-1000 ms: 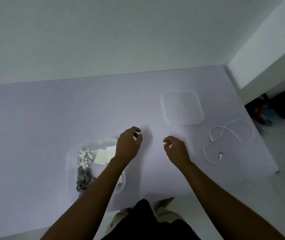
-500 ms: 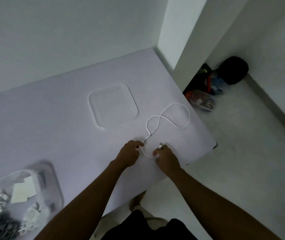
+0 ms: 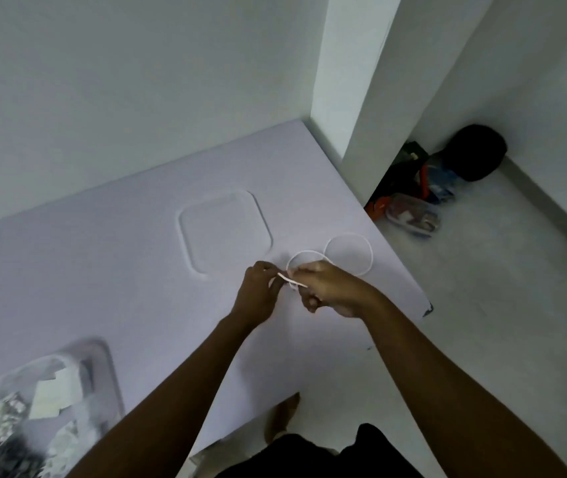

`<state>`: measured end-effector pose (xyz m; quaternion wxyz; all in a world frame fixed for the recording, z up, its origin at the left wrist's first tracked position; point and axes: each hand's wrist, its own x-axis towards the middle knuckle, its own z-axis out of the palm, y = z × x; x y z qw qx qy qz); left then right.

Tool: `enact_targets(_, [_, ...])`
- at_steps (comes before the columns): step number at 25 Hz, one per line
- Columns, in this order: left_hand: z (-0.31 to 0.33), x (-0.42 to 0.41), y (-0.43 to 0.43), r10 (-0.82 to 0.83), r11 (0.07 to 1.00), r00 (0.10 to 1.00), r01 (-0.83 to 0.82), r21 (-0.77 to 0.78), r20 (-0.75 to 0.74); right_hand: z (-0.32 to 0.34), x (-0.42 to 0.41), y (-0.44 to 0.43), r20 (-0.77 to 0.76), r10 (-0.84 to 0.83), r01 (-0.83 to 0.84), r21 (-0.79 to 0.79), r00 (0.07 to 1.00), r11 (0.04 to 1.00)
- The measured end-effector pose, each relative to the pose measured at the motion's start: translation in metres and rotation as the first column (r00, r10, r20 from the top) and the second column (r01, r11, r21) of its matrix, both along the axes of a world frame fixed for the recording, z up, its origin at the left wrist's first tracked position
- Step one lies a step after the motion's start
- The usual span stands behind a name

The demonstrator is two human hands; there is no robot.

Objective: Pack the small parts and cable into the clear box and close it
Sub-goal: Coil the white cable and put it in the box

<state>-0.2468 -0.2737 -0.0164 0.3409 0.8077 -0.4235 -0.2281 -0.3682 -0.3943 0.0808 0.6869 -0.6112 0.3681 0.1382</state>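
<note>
Both hands are on the white cable now, near the right edge of the counter. The left hand pinches one end between its fingertips, and the right hand is closed around the strand just beside it, so the two hands almost touch. Two loops of cable show beyond the knuckles: one rises at the fingers, the other lies farther out on the counter surface. It looks like a coiling job in progress, with the cable only partly gathered.

Down at the lower left sits the clear box, open, and it already has small parts inside, pale bits and darker bits heaped together with what seem to be flat white pieces on top. The view there is blurred, so what they are is hard to say. No loose parts show on the counter, so that share of the packing appears done.

The lid lies flat on the counter, just beyond the hands and well apart from the box.

So what is left, by this reckoning: finish bundling the cable, carry it across to the box, drop it in, then fetch the lid and press it shut.
</note>
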Motion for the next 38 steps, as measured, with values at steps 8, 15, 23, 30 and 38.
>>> enact_targets(8, [0.208,0.053,0.014,-0.065,0.966,0.901,-0.051,-0.253,-0.429,0.202,0.075,0.026,0.613,-0.097,-0.307,0.519,0.784,0.798])
enact_targets(15, [0.375,0.090,0.101,-0.076,0.946,0.984,0.020,-0.323,-0.163,0.324,0.172,0.059,0.870,0.098,0.261,-0.249,0.483,0.933])
enact_targets(23, [0.510,0.172,0.242,0.121,0.739,0.992,-0.070,-0.670,0.030,0.402,0.213,0.174,0.544,0.568,-0.284,-0.519,0.618,0.806])
enact_targets(30, [0.489,0.204,0.305,0.161,0.826,0.977,-0.057,-0.561,0.139,0.445,0.244,0.290,0.947,-0.156,-0.558,0.294,0.281,0.776])
enact_targets(38, [0.501,0.218,0.398,0.215,0.914,0.883,-0.031,-0.405,0.417,0.406,0.306,0.323,0.482,0.644,0.175,-0.859,0.595,0.481])
